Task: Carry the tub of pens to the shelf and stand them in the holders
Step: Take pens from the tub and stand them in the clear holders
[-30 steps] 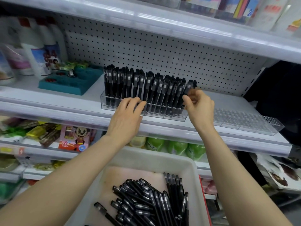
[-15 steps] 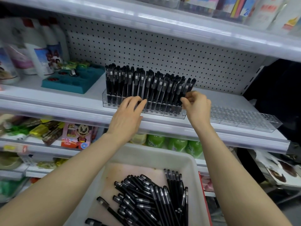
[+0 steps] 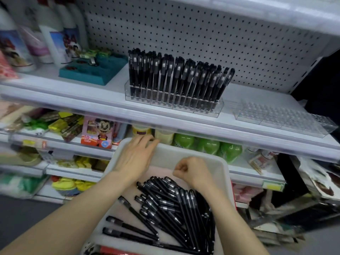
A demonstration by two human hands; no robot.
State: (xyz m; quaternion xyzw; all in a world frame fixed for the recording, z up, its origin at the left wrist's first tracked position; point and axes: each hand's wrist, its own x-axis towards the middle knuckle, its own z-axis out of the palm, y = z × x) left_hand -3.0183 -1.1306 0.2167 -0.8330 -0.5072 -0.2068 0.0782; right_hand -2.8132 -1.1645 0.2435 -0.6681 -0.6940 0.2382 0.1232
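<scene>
The white tub (image 3: 169, 155) is sitting low in front of the shelf (image 3: 77, 89), below its front edge; what is carrying it is hidden. A heap of black pens (image 3: 174, 205) is lying crosswise inside. The left hand (image 3: 136, 159) is lying flat, fingers straight, over the tub's far rim, its grip released. Whether it is pressing on the rim I cannot tell. The right hand (image 3: 193, 172) is hovering over the heap with its grip clenched, and nothing is showing inside it.

On the shelf, the filled holder (image 3: 173, 103) is standing packed with upright pens, those at its right end leaning. Near it on the right, the empty holder (image 3: 279, 116) is sitting close to the shelf's front edge.

By my judgement the restocking is roughly halfway — and the risks are gathering around the next pick. The pens are lying tangled, so a hasty grab could be dragging neighbours up and spilling them outside the tub. The clear empty holder looks light; a pen pushed in at a slant could be sliding it toward the edge. Neither hand is gripping the tub, so leaning on its rim could be tipping it.
</scene>
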